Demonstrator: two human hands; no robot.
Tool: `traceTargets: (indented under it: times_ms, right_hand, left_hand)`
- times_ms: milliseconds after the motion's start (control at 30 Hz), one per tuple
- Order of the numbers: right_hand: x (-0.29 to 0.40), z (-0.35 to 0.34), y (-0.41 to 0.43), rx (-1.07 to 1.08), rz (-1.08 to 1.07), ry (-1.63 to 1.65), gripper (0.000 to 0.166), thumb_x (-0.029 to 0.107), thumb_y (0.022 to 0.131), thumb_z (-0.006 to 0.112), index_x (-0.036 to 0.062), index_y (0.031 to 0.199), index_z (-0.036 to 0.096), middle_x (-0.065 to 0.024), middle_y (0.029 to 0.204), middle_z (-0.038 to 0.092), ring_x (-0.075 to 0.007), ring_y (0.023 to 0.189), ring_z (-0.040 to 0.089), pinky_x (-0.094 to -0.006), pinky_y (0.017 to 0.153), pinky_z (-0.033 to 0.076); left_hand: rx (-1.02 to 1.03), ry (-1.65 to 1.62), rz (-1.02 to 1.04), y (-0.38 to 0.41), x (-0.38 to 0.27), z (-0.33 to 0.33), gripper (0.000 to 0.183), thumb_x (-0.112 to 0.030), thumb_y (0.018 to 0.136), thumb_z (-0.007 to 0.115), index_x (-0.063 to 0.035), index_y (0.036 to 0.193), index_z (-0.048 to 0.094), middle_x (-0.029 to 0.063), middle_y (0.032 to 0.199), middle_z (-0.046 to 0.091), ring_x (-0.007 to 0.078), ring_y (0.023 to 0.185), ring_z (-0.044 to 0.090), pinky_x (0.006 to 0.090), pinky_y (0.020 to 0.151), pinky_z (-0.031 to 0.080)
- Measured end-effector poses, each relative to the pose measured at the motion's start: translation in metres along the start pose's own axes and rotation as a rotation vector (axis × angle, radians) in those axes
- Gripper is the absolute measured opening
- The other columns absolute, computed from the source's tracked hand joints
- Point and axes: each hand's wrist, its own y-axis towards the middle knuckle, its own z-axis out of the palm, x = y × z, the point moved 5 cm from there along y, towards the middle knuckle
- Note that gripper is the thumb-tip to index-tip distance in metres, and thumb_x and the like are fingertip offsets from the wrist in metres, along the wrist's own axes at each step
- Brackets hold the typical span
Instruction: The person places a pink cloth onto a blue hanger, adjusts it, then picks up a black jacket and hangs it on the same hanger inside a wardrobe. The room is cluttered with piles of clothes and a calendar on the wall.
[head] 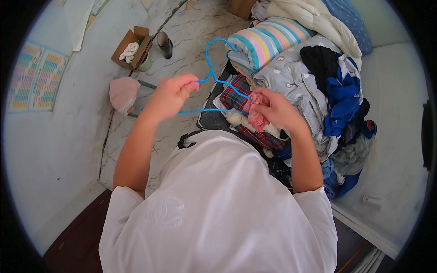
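A blue clothes hanger [212, 71] is held up in front of me, its hook pointing away toward a striped quilt. My left hand [174, 89] pinches one shoulder of the hanger near the neck. At the other end, my right hand [278, 107] grips a crumpled pink cloth [258, 112] against the hanger's corner. The hanger's straight lower bar runs from behind my left wrist to the pink cloth. Below the right hand lie red plaid fabric [237, 92] and a cream-coloured cloth [239, 120].
On the right rises a heap with a rolled striped quilt [269, 39], a grey patterned cover [290, 78] and blue clothing [343, 92]. At the left stand an open cardboard box [124, 63], a boot [165, 46] and a pink-covered stool or chair [123, 94]. Walls flank both sides.
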Motion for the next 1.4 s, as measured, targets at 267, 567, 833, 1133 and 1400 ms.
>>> traceTargets:
  times_ms: [267, 567, 833, 1133, 1400]
  right_hand:
    - [0.017, 0.031, 0.021, -0.039, -0.082, 0.186, 0.027, 0.007, 0.097, 0.067, -0.0023, 0.122, 0.061, -0.0027, 0.09, 0.067, -0.0075, 0.077, 0.058, -0.0264, 0.07, 0.05]
    - [0.031, 0.028, 0.023, 0.094, 0.034, 0.169, 0.032, 0.015, 0.094, 0.07, -0.004, 0.118, 0.061, -0.0132, 0.092, 0.073, -0.0238, 0.084, 0.071, -0.0367, 0.081, 0.056]
    - [0.004, 0.027, 0.013, 0.016, -0.162, 0.211, 0.039, 0.021, 0.094, 0.071, -0.0028, 0.123, 0.061, -0.0184, 0.101, 0.072, -0.0311, 0.092, 0.07, -0.0392, 0.084, 0.055]
    - [0.004, 0.015, 0.004, -0.009, -0.117, 0.116, 0.029, 0.02, 0.091, 0.072, -0.001, 0.111, 0.064, -0.0174, 0.089, 0.071, -0.0318, 0.083, 0.071, -0.0397, 0.076, 0.053]
    - [0.008, 0.011, 0.002, -0.019, -0.097, 0.157, 0.032, 0.007, 0.097, 0.067, -0.0052, 0.126, 0.06, -0.0049, 0.1, 0.071, -0.0091, 0.084, 0.062, -0.0293, 0.074, 0.053]
  left_hand:
    - [0.166, 0.078, 0.052, 0.006, -0.022, 0.023, 0.018, -0.017, 0.098, 0.061, -0.0039, 0.108, 0.069, 0.0145, 0.086, 0.07, 0.0177, 0.073, 0.064, 0.0317, 0.065, 0.049]
    - [0.106, 0.065, 0.224, 0.014, -0.015, 0.036, 0.019, -0.017, 0.098, 0.062, -0.0025, 0.106, 0.071, 0.0093, 0.078, 0.066, 0.013, 0.067, 0.052, 0.0321, 0.06, 0.044]
    - [0.181, -0.069, 0.034, 0.01, -0.015, 0.026, 0.018, -0.017, 0.101, 0.06, -0.0016, 0.097, 0.068, 0.0007, 0.071, 0.056, 0.0107, 0.066, 0.046, 0.0292, 0.059, 0.04]
    - [0.163, -0.051, -0.034, 0.013, -0.021, 0.027, 0.019, -0.018, 0.099, 0.059, -0.003, 0.1, 0.07, 0.0069, 0.078, 0.066, 0.0162, 0.071, 0.058, 0.0321, 0.068, 0.047]
    - [0.065, -0.014, 0.189, 0.02, -0.034, 0.037, 0.018, -0.016, 0.099, 0.058, -0.0024, 0.101, 0.071, 0.0106, 0.073, 0.064, 0.0202, 0.065, 0.054, 0.0342, 0.065, 0.046]
